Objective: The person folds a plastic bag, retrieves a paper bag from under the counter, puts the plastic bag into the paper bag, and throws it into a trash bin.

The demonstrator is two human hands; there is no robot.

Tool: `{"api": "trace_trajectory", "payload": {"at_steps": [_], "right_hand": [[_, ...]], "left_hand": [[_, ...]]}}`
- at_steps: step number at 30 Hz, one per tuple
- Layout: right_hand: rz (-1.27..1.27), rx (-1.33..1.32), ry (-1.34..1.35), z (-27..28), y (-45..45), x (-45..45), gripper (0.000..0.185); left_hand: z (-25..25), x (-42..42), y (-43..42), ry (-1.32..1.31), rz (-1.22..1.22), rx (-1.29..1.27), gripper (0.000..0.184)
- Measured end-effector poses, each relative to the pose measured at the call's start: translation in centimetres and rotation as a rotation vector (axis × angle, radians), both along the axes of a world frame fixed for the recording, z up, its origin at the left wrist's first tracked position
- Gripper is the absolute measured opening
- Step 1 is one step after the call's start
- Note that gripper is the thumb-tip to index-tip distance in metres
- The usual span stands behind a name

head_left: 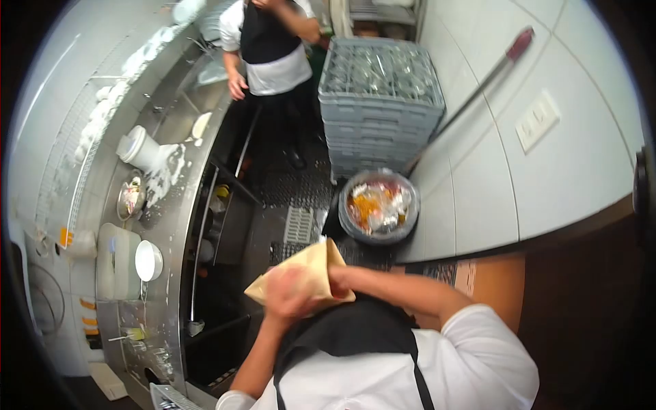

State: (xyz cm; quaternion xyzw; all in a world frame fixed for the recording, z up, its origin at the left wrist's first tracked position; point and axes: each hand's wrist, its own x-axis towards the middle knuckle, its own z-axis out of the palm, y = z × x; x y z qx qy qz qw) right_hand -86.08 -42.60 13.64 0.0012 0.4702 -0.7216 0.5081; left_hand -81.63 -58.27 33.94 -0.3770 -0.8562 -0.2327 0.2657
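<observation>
A tan paper bag [311, 263] is held in front of my black apron, tilted with its mouth facing right. My left hand [290, 290] grips the bag's near side, slightly blurred. My right hand [339, 279] reaches into the open mouth, and its fingers are hidden inside. What the bag contains cannot be seen. Beyond the bag, on the floor, a lined bin [380, 236] is full of orange and whitish waste with clear plastic.
Stacked grey glass racks [379, 123] hold upturned glasses. A long-handled tool [471, 96] leans on the tiled wall. Along the left runs a steel counter [167, 232] with a white bowl [148, 261], a metal bowl [130, 195] and foam. Another person [270, 48] stands ahead.
</observation>
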Motion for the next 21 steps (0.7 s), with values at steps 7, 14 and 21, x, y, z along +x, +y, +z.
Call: {"api": "trace_trajectory", "payload": {"at_steps": [7, 14, 21], "right_hand": [[0.017, 0.097, 0.033, 1.4, -0.1, 0.0, 0.018], [-0.021, 0.141, 0.105, 6.3, 0.6, -1.9, 0.019], [-0.059, 0.154, 0.191, 12.0, 0.6, -3.1, 0.020]], "left_hand": [[-16.3, 4.2, -14.3, -1.197, 0.216, 1.336, 0.082], [-18.4, -0.5, -9.1, -1.261, -0.037, 1.477, 0.080], [-21.5, -5.3, -9.6, -1.552, -0.308, 1.494, 0.064]]}}
